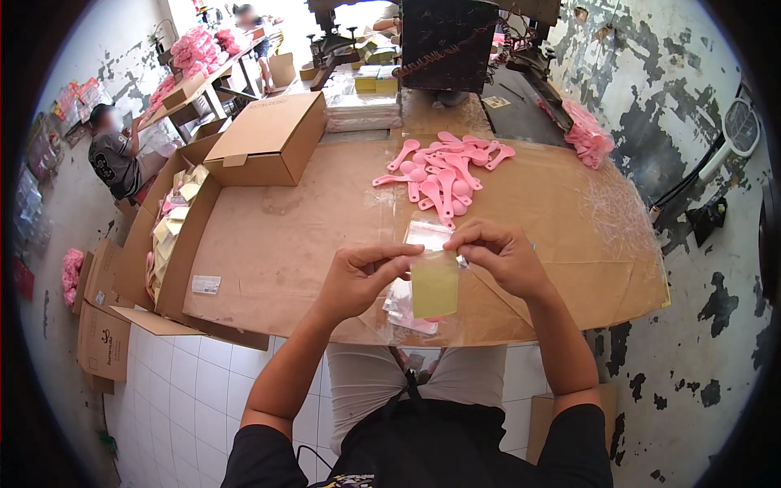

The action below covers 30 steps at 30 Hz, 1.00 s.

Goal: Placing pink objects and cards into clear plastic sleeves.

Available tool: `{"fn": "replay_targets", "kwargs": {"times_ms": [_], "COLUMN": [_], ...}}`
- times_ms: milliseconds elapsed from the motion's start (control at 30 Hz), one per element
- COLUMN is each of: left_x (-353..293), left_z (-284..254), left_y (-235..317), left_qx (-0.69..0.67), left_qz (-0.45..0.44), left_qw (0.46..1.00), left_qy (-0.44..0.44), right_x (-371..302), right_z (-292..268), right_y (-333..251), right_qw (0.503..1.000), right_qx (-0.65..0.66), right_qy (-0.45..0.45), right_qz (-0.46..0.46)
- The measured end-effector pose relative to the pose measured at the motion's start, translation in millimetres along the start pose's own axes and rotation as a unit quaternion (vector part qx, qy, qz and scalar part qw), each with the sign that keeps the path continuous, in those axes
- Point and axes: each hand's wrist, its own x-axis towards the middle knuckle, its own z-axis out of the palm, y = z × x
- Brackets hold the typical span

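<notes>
Yellow-green packet held on near side of pink spoon pile, long axis running toward pile. Left hand pinches top-left edge, right hand pinches top-right; both about equally near packet, closer to wearer than pile.

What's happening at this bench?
A person's left hand and right hand pinch a small yellow-green packet near its upper end, over clear plastic bags on the table. Pink scoops lie in a loose pile just beyond. To the left, an open box holds many packets.
</notes>
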Motion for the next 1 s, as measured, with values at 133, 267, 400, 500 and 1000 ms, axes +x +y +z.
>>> {"fn": "replay_targets", "kwargs": {"times_ms": [133,267,400,500,1000], "left_x": [-1.5,-0.7,-0.7,-0.1,-39.5], "left_z": [-10.8,-6.2,-10.3,-13.8,-156.0], "left_y": [-8.5,-4.4,-4.1,-4.2,3.8], "left_qx": [-0.088,-0.02,-0.02,-0.011,-0.037], "left_qz": [-0.042,-0.064,-0.096,-0.086,0.011], "left_qw": [0.995,0.998,0.995,0.996,0.949], "left_qy": [-0.004,0.009,0.004,0.023,0.312], "right_x": [5.5,8.7,16.4,24.4,36.5], "right_z": [3.2,6.4,2.7,7.6,-11.6], "right_y": [-4.1,6.0,13.9,14.9,30.3], "right_qw": [0.999,0.999,0.997,0.997,0.957], "right_qx": [0.009,-0.007,-0.003,0.022,-0.284], "right_qy": [-0.025,-0.034,-0.061,-0.063,-0.044], "right_qz": [0.029,0.024,0.044,0.046,-0.031]}}
